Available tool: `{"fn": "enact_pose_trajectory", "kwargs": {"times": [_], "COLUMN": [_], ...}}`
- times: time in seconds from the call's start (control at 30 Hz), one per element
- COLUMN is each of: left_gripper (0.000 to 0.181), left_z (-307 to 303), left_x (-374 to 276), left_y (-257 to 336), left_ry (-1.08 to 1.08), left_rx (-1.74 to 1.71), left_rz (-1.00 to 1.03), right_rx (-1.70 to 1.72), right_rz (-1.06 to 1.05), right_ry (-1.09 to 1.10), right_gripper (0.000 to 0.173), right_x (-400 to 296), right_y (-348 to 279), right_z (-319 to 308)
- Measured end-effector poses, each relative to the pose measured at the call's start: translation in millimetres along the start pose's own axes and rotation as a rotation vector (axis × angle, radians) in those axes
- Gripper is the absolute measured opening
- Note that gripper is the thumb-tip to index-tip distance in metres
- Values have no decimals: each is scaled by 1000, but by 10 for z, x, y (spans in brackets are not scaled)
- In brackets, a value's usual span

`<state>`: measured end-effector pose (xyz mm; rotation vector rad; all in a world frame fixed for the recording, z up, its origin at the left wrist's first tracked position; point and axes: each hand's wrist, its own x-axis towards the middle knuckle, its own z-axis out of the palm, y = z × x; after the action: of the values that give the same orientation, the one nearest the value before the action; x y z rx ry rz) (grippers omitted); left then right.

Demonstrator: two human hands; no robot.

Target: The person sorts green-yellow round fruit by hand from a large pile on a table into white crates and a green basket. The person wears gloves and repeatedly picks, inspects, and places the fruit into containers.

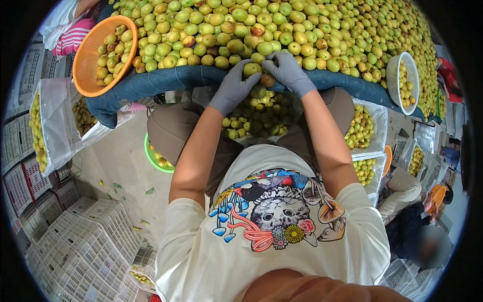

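Green and yellow jujube fruits (241,15), some with brown patches, lie heaped on a surface edged with padded blue cloth (181,77). My left hand (236,85), in a grey glove, holds a green jujube (252,69) between thumb and fingers at the heap's front edge. Close beside it is my right hand (288,71), also gloved, its fingers bent over the fruits; a brownish jujube (268,80) is just under its fingertips, and whether it is gripped I cannot tell. Below both hands, a lined container of jujubes (260,117) sits between my knees.
An orange basket (81,71) of browner jujubes rests on the edge at left, a white basket (392,79) at right. Lined crates (368,154) of fruit stand right of my legs, a green basin (151,158) left. Stacked white crates (79,241) fill the lower left. A person (407,222) is at lower right.
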<state>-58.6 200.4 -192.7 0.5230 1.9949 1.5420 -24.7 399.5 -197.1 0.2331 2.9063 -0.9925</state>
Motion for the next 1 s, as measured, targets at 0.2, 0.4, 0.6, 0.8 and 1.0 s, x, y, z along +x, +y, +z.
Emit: {"fn": "enact_pose_trajectory", "kwargs": {"times": [0.2,0.4,0.6,0.8,1.0], "left_gripper": [37,36,56,61,57], "left_z": [-34,-249,-345,-282,-429], "left_x": [-232,-303,-123,108,-43], "left_y": [143,42,-170,-45,31], "left_ry": [-137,71,417,318,71], "left_rx": [-73,227,444,576,183], "left_rz": [45,137,171,122,-16], "right_rx": [-68,98,-172,-123,101], "right_rz": [-234,-240,-148,-60,-177], "right_ry": [-6,9,333,111,117], "right_gripper": [31,28,46,47,44], "right_x": [-420,-524,-117,38,-169], "right_y": [-89,-286,22,-16,68], "right_z": [-48,-326,-219,-179,-463]}}
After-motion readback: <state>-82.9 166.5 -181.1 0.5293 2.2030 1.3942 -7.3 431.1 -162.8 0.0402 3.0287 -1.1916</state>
